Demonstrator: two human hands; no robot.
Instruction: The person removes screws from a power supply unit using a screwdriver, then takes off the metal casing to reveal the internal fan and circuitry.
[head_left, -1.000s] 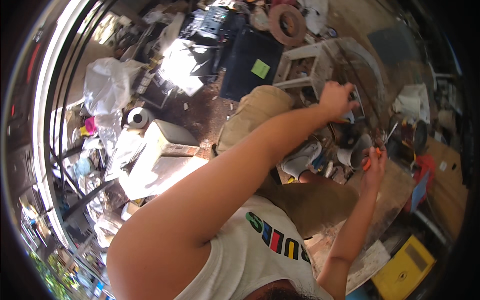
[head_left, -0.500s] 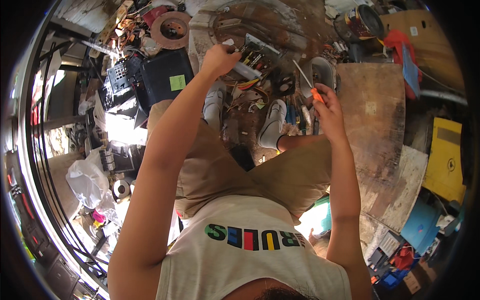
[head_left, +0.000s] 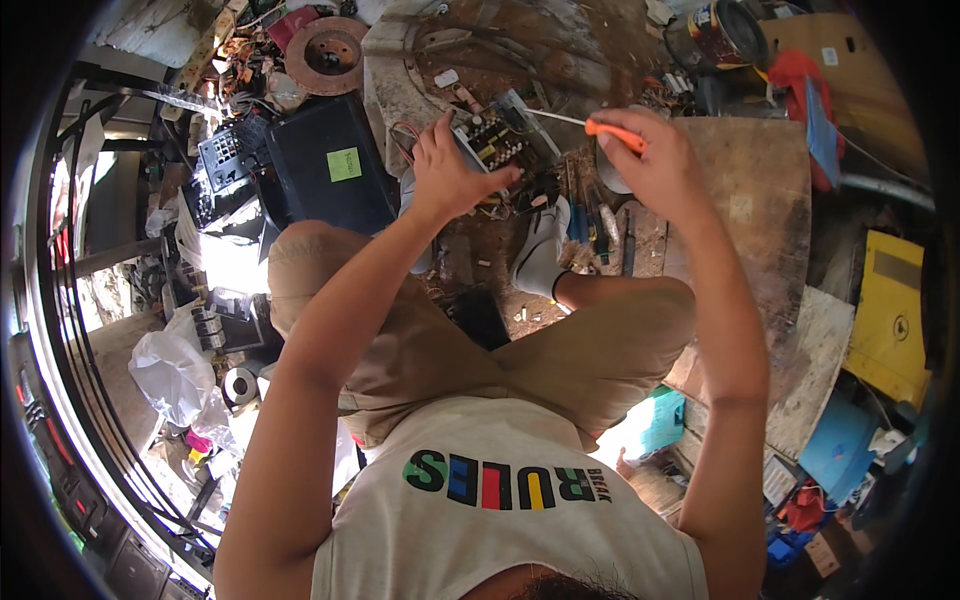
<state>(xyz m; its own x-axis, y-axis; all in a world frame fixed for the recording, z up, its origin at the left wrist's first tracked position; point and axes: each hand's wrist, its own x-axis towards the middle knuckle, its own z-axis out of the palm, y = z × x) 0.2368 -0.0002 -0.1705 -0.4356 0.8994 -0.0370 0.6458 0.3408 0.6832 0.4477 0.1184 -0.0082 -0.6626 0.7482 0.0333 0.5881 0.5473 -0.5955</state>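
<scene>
In my right hand (head_left: pixel 660 165) is a screwdriver (head_left: pixel 620 135) with an orange handle, my fingers closed round it. Its thin shaft points left, over the far right side of an opened metal-cased electronic unit (head_left: pixel 505 138). Small parts and a circuit board show inside that unit, which lies on the ground in front of my feet. My left hand (head_left: pixel 448 178) is at its near left edge, fingers spread and thumb stretched to the right. Whether the fingertips press on the case, I cannot tell.
Several hand tools (head_left: pixel 598 225) lie beside my grey shoe (head_left: pixel 543 245). A black case with a green note (head_left: pixel 320 155) stands left, below a rusty brake disc (head_left: pixel 325 55). Right are a wooden board (head_left: pixel 755 200), a metal can (head_left: pixel 715 40) and a yellow panel (head_left: pixel 890 320).
My right hand has moved up and left, bringing the screwdriver shaft over the unit. My left hand has come nearer, its fingers now spread. The unit's position has shifted slightly.
</scene>
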